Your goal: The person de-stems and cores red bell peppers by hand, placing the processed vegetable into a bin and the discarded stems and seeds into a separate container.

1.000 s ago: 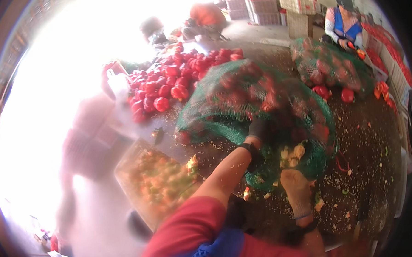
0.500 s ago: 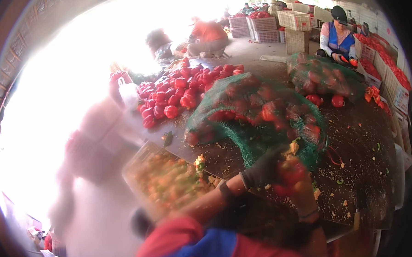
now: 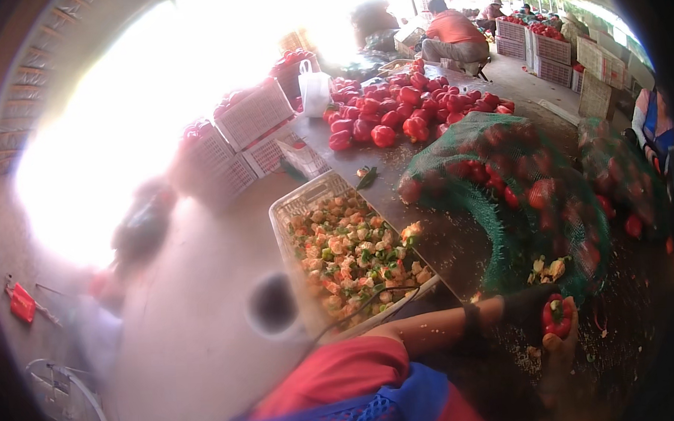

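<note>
Two hands meet on one red pepper (image 3: 557, 315) at the near edge of the desk (image 3: 428, 236), just below the green net sack (image 3: 532, 194). Left hand (image 3: 528, 305), dark-gloved, has its grip closed on the pepper; right hand (image 3: 560, 351) cups it from beneath. Left of the sack sits a white crate of trimmings (image 3: 346, 248).

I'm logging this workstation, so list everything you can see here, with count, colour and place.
Pepper: one, red, held in both hands, lower right.
Net sack: one, green, full of red peppers, on the table at right.
Loose peppers: a heap, red, far end of the table.
Tray: one, white, holding pepper cores and scraps, left of the table.
Crates: several, white, upper left.
Bag: one, white, by the heap.
People: several, background.
Left hand: dark glove, on the pepper.
Right hand: bare, under the pepper.
</note>
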Motion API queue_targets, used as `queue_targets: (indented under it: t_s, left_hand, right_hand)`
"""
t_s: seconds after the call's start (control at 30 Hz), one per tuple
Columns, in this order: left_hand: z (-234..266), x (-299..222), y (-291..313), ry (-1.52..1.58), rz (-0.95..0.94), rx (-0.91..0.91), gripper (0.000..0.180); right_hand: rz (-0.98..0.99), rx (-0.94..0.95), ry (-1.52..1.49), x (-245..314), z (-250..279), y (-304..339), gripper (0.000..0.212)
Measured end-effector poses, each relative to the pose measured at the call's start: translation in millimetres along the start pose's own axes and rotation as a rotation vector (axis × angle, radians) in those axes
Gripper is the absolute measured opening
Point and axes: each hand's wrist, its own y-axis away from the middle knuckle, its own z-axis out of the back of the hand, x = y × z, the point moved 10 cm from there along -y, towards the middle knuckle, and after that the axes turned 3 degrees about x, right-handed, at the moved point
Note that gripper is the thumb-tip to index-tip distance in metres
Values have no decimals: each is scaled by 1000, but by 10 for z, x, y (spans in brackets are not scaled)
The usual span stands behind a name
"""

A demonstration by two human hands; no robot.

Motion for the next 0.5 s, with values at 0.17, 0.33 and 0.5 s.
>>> queue_targets:
  t_s: [0.17,0.33,0.5]
  left_hand:
    - [276,-89,97,-358,-104,-68,43]
    - [76,-756,281,-985,-435,-168,75]
    - [793,-274,140,-614,-292,-142,72]
  right_hand:
    - [-85,-6,158,-137,-56,-132,83]
    - [33,-80,78,-117,-17,-221,71]
    - [-83,10,-169,-340,-302,-531,71]
